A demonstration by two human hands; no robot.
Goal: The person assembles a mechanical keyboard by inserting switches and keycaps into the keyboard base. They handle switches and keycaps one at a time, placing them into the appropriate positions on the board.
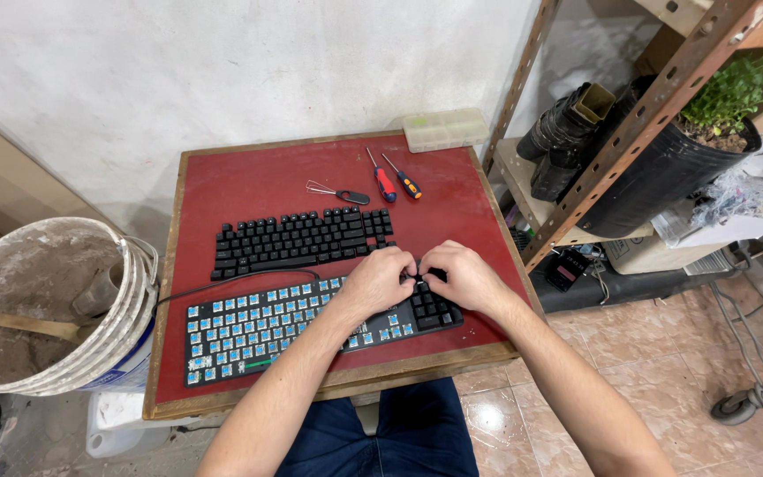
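Both hands (380,281) (468,276) pinch a keycap (423,277) on the keyboard (311,322), fingers together. Keycap: light, rigid, small; grip its sides.

A red table top (249,181) carries a black keyboard (298,238), a nearer keyboard (258,331) showing blue switches, and two screwdrivers (395,181) with apparently red and orange-blue handles.

Both hands meet over the right end of the stripped keyboard (311,327) near the desk's (240,177) front edge; left hand (380,281) and right hand (463,276) pinch at its black keys. Second black keyboard (302,240) lies behind. Keycap puller (336,193) and two screwdrivers (392,178) toward the back edge.
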